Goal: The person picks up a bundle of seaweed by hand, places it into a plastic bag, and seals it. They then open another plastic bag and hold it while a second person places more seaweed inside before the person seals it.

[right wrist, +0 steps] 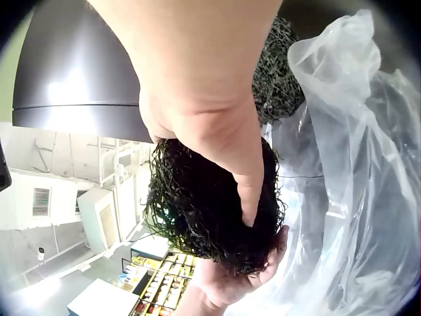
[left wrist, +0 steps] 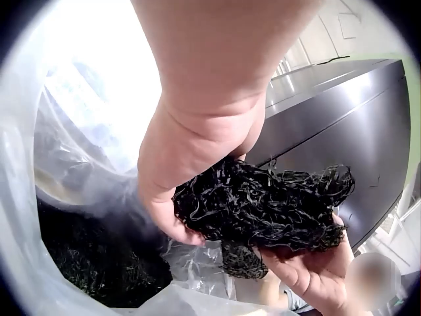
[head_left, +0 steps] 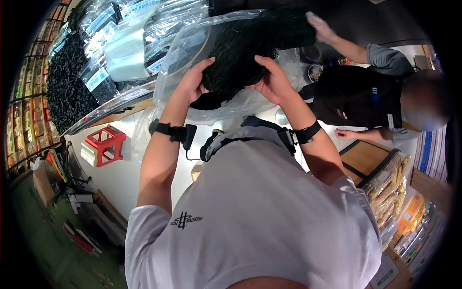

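Both hands hold one tangled bundle of dark dried strands (head_left: 236,62) above an open clear plastic bag (head_left: 166,86). My left hand (head_left: 195,79) grips its left side; in the left wrist view the fingers of the left hand (left wrist: 191,164) curl round the bundle (left wrist: 263,204). Gripping the other side is my right hand (head_left: 274,82); in the right wrist view the right hand (right wrist: 204,125) has its thumb over the bundle (right wrist: 210,204). More dark strands (left wrist: 99,263) lie inside the bag in the left wrist view.
At the right, another person in a dark apron (head_left: 356,96) reaches a gloved hand (head_left: 322,29) to dark strands at the top. Packaged goods (head_left: 125,53) are piled at the upper left beside loose dark pieces (head_left: 70,86). A red stool (head_left: 106,144) stands on the floor.
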`<control>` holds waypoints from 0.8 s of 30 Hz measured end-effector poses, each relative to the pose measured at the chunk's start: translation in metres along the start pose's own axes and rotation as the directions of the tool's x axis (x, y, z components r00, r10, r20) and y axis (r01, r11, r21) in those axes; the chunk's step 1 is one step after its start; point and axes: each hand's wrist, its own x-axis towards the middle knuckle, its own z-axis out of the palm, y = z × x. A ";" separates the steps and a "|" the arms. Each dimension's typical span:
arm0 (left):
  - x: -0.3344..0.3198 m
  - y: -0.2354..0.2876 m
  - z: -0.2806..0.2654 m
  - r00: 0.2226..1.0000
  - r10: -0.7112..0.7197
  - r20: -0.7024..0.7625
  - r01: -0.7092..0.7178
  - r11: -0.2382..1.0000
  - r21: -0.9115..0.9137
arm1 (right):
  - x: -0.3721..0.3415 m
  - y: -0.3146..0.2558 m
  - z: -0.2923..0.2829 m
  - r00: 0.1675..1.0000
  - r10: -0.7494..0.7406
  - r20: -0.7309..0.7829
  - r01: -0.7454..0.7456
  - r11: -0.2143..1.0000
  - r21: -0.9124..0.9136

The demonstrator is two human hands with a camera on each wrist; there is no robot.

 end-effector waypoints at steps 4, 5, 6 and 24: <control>0.002 -0.009 -0.008 0.992 0.067 -0.104 -0.061 0.996 0.062 | 0.005 -0.005 -0.004 0.993 0.112 -0.034 -0.110 0.993 0.041; 0.005 -0.015 -0.014 0.989 0.085 -0.124 -0.073 0.992 0.101 | 0.008 -0.004 -0.010 0.991 0.135 0.008 -0.135 0.990 0.032; -0.002 -0.017 -0.006 0.989 0.080 -0.126 -0.068 0.992 0.103 | 0.003 -0.007 -0.006 0.991 0.136 0.006 -0.137 0.990 0.038; -0.024 -0.048 -0.034 0.598 0.777 -0.195 -0.140 0.341 0.930 | 0.012 0.000 0.012 0.960 0.266 0.085 -0.271 0.961 0.060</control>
